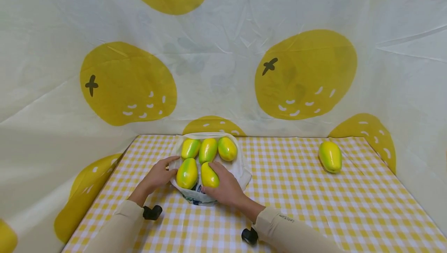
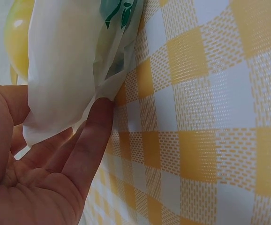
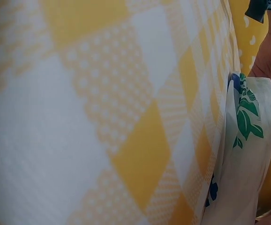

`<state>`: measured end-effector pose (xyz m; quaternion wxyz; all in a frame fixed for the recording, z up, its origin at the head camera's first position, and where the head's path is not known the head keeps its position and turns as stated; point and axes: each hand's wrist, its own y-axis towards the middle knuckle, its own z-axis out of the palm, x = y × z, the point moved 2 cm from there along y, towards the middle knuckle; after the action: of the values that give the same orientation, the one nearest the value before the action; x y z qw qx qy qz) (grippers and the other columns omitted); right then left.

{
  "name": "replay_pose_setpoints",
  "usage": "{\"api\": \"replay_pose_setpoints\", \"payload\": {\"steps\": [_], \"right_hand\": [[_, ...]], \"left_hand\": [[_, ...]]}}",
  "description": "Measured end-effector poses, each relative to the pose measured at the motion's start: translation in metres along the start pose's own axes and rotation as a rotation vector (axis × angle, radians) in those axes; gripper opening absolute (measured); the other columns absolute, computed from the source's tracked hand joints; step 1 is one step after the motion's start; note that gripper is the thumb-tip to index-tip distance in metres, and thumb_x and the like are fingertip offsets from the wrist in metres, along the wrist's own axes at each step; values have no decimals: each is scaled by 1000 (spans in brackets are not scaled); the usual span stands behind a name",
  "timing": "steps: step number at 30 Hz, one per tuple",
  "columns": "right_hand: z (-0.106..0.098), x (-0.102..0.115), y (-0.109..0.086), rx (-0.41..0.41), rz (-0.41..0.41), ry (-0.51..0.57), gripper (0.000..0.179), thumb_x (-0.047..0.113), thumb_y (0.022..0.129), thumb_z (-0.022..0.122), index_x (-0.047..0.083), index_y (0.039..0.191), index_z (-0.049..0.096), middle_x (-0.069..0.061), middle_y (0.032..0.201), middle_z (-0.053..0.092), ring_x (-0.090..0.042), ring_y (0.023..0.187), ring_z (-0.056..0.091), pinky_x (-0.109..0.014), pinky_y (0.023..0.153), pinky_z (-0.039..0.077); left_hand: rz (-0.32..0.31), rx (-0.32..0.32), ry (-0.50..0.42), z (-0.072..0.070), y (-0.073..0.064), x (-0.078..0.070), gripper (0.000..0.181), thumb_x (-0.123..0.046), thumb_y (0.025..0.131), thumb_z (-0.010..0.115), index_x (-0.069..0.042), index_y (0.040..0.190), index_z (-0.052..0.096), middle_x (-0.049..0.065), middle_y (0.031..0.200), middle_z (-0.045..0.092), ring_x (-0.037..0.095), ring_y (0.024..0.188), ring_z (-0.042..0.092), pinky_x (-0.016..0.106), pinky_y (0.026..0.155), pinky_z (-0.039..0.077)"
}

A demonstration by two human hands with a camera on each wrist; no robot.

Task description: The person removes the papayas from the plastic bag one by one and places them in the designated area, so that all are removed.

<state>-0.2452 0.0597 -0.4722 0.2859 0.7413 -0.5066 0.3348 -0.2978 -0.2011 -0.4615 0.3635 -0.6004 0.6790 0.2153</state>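
Note:
An opened white plastic bag (image 1: 244, 173) with green leaf prints sits on the table, its rim spread around several glossy yellow-green mangoes (image 1: 187, 173). My right hand (image 1: 227, 185) grips a mango (image 1: 208, 176) at the bag's near right side. At the left rim is my left hand (image 1: 158, 175); the left wrist view shows the bag's wall (image 2: 60, 70) between its thumb and fingers. Another mango (image 1: 330, 156) lies apart on the right of the table. In the right wrist view the printed side of the bag (image 3: 248, 154) shows, while most of the right hand is out of frame.
A yellow-and-white checked cloth (image 1: 286, 191) covers the table. White fabric with large yellow fruit prints (image 1: 305, 74) hangs behind the table and along its sides. Black wrist devices (image 1: 152, 212) sit below both sleeves.

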Motion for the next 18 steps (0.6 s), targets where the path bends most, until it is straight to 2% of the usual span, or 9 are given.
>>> {"api": "replay_pose_setpoints", "payload": {"steps": [6,10,12,18], "right_hand": [[0,-2,0,-14,-9,5,76,34,90,77,14,156,46,-12,165,42,-33,151,42,-56,121,37],[-1,-2,-1,-24,-22,8,77,32,89,77,11,156,46,-13,164,43,-34,150,44,-57,120,38],[-2,-2,-1,-29,-24,11,77,32,89,77,10,156,46,-14,164,43,-35,149,45,-58,119,38],[-5,0,0,-41,-22,17,77,31,88,78,11,156,46,-14,164,43,-35,149,45,-58,118,39]], "left_hand": [[-5,-4,12,1,1,1,54,-14,103,55,-9,156,48,24,162,44,44,144,47,54,107,49],[-4,-1,17,1,1,0,54,-14,103,56,-9,156,48,23,162,44,42,143,47,52,105,50],[2,1,14,1,0,-1,54,-14,103,56,-9,156,48,24,161,44,41,139,50,46,99,52],[1,1,-13,-1,-1,-2,55,-12,102,57,-6,155,48,26,157,48,31,112,57,32,77,49]]}}
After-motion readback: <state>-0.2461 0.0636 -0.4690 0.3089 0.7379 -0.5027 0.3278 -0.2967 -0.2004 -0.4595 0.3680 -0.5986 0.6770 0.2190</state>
